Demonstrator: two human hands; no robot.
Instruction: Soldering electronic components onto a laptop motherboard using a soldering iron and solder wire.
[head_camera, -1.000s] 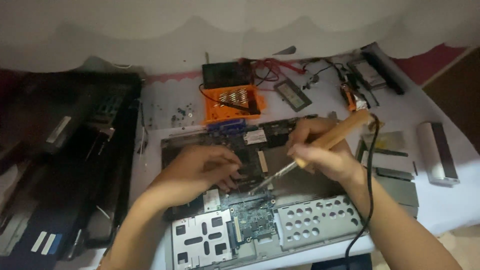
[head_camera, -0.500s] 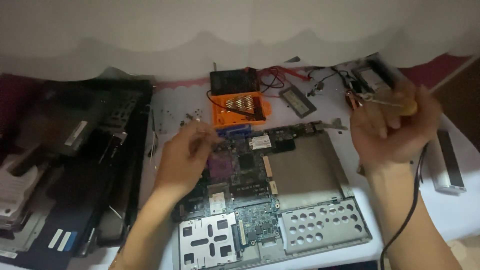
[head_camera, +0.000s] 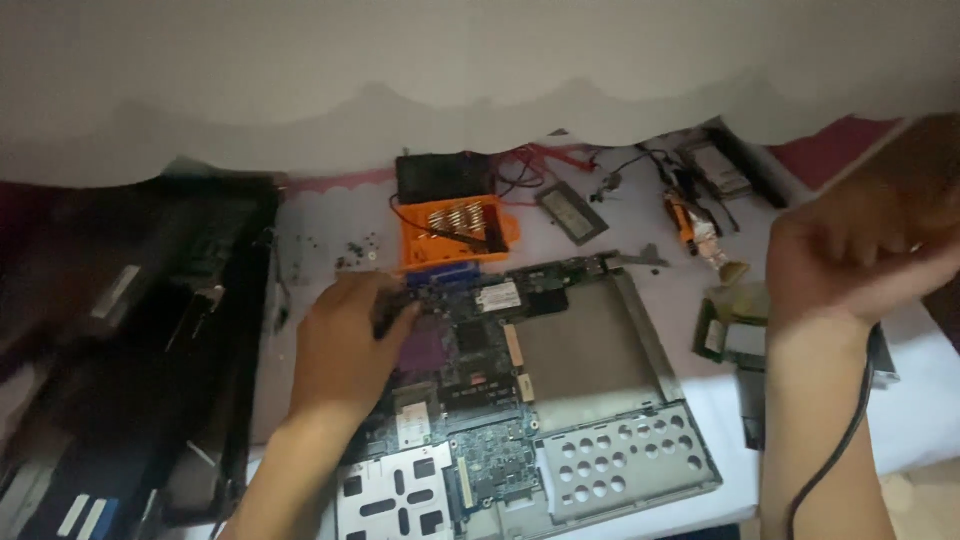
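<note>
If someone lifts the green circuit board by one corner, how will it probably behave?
The circuit board looks thin and flat, so probably stiff yet fragile. It sits in a metal frame, so it may not lift freely. The left hand rests on it.

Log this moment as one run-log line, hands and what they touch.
left hand: resting on laptop motherboard | right hand: raised off board, blurred, contents unclear | orange box: behind board

Dim, soft picture with motion blur.
The raised right hand (head_camera: 870, 250) is smeared; the left side is sunk in deep shadow.
</note>
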